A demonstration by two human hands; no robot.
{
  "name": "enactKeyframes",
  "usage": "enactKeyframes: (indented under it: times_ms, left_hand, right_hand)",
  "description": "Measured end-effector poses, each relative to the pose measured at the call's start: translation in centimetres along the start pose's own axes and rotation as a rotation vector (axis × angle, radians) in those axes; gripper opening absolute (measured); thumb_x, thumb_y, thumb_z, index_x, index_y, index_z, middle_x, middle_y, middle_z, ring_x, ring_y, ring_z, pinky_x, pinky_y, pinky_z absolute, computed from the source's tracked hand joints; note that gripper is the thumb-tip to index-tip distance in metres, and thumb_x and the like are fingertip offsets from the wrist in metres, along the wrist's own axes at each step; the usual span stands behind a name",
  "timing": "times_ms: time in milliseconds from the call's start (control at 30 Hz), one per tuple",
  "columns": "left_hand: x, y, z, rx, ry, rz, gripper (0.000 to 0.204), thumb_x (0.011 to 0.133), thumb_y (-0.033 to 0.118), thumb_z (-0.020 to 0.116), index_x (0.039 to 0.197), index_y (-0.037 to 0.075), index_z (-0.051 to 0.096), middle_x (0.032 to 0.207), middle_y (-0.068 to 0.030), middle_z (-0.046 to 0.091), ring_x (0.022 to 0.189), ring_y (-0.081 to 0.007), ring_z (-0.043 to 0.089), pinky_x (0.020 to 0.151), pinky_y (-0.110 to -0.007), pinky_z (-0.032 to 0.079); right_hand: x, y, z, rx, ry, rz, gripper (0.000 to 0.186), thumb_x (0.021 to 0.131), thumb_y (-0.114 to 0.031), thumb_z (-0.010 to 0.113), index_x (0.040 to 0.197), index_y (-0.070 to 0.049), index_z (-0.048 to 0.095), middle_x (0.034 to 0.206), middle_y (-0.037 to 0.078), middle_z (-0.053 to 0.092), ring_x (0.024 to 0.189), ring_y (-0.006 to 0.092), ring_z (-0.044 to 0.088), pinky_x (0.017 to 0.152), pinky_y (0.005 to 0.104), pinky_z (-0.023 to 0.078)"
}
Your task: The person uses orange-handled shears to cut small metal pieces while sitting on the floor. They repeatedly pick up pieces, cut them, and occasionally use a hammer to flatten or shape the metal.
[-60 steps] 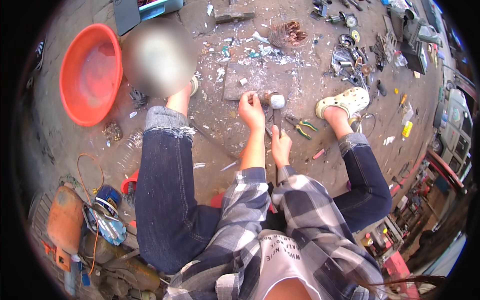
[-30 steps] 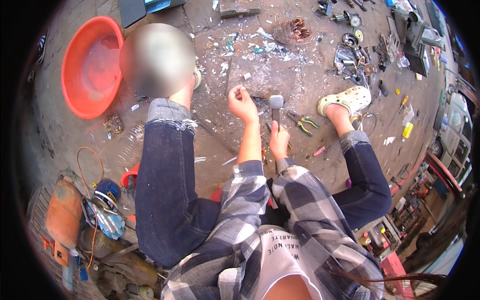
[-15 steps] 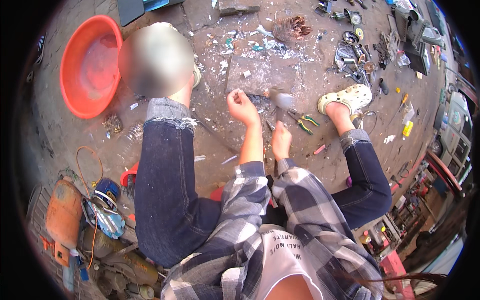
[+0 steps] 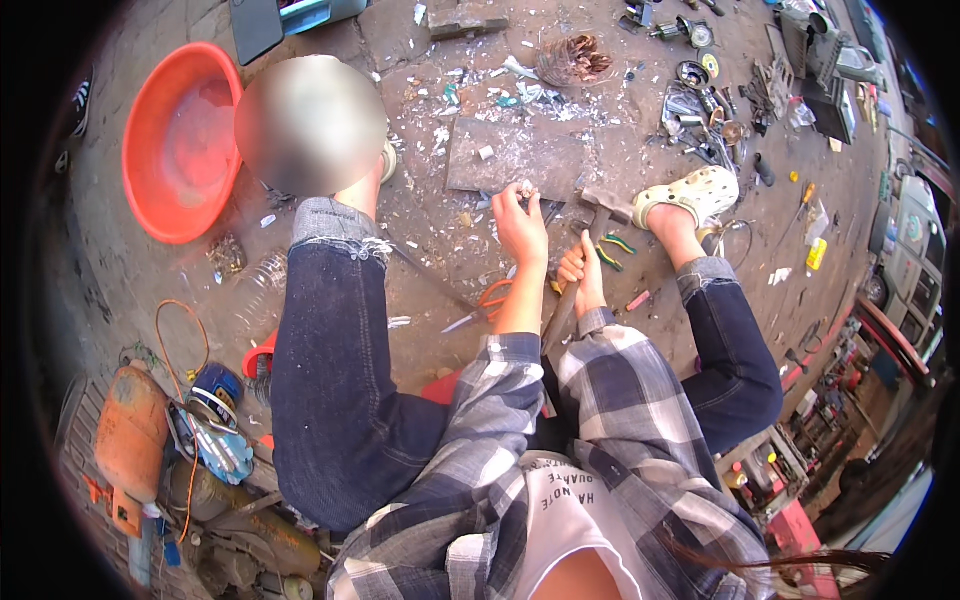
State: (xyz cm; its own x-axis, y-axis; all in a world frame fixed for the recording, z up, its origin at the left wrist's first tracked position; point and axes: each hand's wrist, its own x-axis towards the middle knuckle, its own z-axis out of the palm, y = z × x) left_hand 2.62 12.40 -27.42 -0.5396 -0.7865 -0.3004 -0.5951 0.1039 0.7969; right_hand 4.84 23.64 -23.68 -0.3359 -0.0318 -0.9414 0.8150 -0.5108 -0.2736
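Take the flat slab (image 4: 545,160) on the ground as the landmark. Well to its left lies the red basin (image 4: 185,130), set apart from the work. Below the slab's near edge, toward its left side, are orange-handled scissors (image 4: 479,313), lying loose. A small pale block (image 4: 485,153) sits on the slab's left half, untouched. Just at the slab's near edge is the left hand (image 4: 522,232), which has moved rightward from where it was half a second ago; its thumb and fingers are drawn nearly together, pinching a small pale lump (image 4: 527,188) whose exact form is too small to make out. Right of the slab's near corner, the hammer (image 4: 605,207) has changed most: its head, blurred and close to that edge half a second ago, now sits off to the right, turned crosswise, clear of the lump. The right hand (image 4: 582,268), below that corner, has its fingers closed around the hammer's handle. This suggests striking is off for the moment and the left hand has the lump to itself, perhaps to turn or check it. Right of the hand, pliers (image 4: 614,252) lie on the ground, partly hidden; farther right of the slab is a cream shoe (image 4: 700,195).
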Motion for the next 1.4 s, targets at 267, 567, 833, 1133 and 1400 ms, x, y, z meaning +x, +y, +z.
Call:
enactKeyframes:
  times_ms: [267,567,833,1133,1400]
  left_hand:
    - [1.9,-0.8,0.0,-0.173,-0.022,0.021,0.015,0.072,-0.003,0.068,0.075,0.002,0.054,0.074,-0.006,0.056,0.063,-0.0169,0.056,0.061,-0.031,0.046]
    - [3.3,10.0,-6.6,-0.875,-0.204,-0.18,0.014,0.087,0.005,0.06,0.099,0.0,0.055,0.086,-0.006,0.06,0.067,-0.0115,0.058,0.062,-0.025,0.053]
    - [-3.4,23.4,-19.8,-1.171,-0.427,0.172,0.013,0.085,0.003,0.06,0.098,-0.001,0.058,0.086,-0.0071,0.063,0.073,-0.0145,0.063,0.066,-0.026,0.055]
    - [-8.6,28.4,-32.2,-1.049,-0.713,0.301,0.012,0.084,0.002,0.062,0.096,0.0,0.059,0.085,-0.0074,0.065,0.072,-0.0139,0.062,0.065,-0.026,0.053]
    - [-8.3,31.0,-27.5,-0.863,-0.97,0.204,0.015,0.084,0.005,0.065,0.097,0.001,0.059,0.089,-0.0077,0.065,0.079,-0.0149,0.065,0.073,-0.026,0.055]
  right_hand:
    - [0.7,0.9,-1.8,-1.27,0.629,-0.815,0.046,0.077,-0.032,0.069,0.099,0.005,0.055,0.097,0.021,0.056,0.108,0.0332,0.047,0.089,0.0418,0.04]
    - [-35.2,-5.5,20.3,-1.451,-1.378,-1.24,0.015,0.074,-0.018,0.068,0.083,-0.008,0.061,0.089,0.005,0.062,0.086,0.0235,0.06,0.078,0.0318,0.046]
    - [-51.7,-2.0,16.2,-1.104,-1.541,-2.297,0.033,0.047,-0.014,0.074,0.072,-0.01,0.053,0.08,-0.001,0.054,0.074,0.0144,0.048,0.062,0.0245,0.04]
    - [-50.6,-7.4,9.8,-1.079,-1.05,-1.867,0.027,0.068,-0.007,0.072,0.091,-0.001,0.061,0.087,0.008,0.061,0.083,0.0171,0.06,0.072,0.0284,0.049]
    - [-36.1,-14.5,10.8,-0.838,-0.855,-1.113,0.025,0.083,-0.012,0.067,0.102,0.001,0.058,0.091,0.005,0.063,0.084,0.0115,0.06,0.076,0.0265,0.049]
